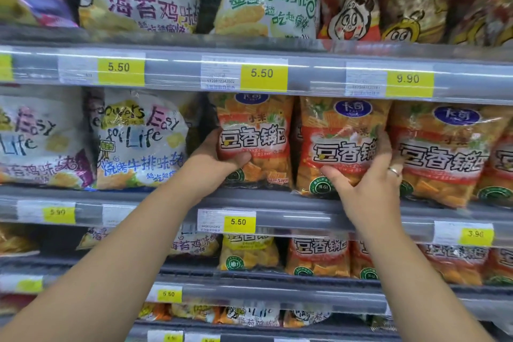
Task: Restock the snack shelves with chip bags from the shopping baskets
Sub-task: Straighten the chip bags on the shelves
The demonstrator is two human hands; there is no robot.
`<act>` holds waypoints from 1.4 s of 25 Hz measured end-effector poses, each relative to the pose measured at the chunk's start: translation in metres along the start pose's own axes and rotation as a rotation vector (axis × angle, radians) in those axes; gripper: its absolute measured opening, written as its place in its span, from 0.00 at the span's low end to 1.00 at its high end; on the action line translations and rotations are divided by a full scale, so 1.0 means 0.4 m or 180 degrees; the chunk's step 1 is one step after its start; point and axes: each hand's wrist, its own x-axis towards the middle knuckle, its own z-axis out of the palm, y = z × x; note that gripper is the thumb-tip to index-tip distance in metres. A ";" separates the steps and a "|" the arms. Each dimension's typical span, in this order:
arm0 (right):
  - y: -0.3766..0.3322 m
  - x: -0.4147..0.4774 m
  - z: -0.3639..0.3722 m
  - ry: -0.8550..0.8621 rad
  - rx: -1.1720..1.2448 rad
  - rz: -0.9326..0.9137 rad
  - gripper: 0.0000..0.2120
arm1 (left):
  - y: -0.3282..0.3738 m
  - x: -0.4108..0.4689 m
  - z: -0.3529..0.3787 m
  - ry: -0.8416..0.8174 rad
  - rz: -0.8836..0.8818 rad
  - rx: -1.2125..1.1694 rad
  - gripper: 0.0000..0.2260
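Two orange-red chip bags stand side by side on the middle shelf (277, 201). My left hand (213, 164) grips the left orange bag (258, 130) at its lower left edge, thumb across the front. My right hand (372, 175), with a ring on one finger, holds the neighbouring orange bag (338, 144) along its right side and bottom, thumb on its front. Both bags are upright with their fronts facing me. No shopping basket is in view.
More orange bags (441, 153) fill the shelf to the right. White "Easy Life" bags (138, 139) stand to the left, with a dark gap between them and my left hand. Shelves above and below hold more snack bags behind yellow price tags (238, 221).
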 end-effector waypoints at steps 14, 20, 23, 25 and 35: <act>-0.024 -0.034 -0.028 -0.0055 0.0283 0.0198 0.49 | -0.009 0.010 -0.012 -0.0066 -0.0138 -0.0553 0.23; -0.027 -0.025 -0.028 0.0178 0.0289 0.0294 0.49 | -0.021 0.014 -0.023 -0.0283 0.0124 -0.0689 0.27; -0.023 -0.024 -0.030 0.0294 0.0209 0.0294 0.46 | -0.012 0.012 -0.006 -0.0320 0.0162 -0.0607 0.26; -0.014 -0.023 -0.026 0.0353 0.0203 0.0225 0.45 | -0.008 0.016 0.008 -0.0350 0.0127 -0.0588 0.24; 0.007 -0.030 -0.024 0.0274 0.0245 0.0088 0.46 | 0.007 0.012 0.018 -0.0345 -0.0025 -0.0280 0.28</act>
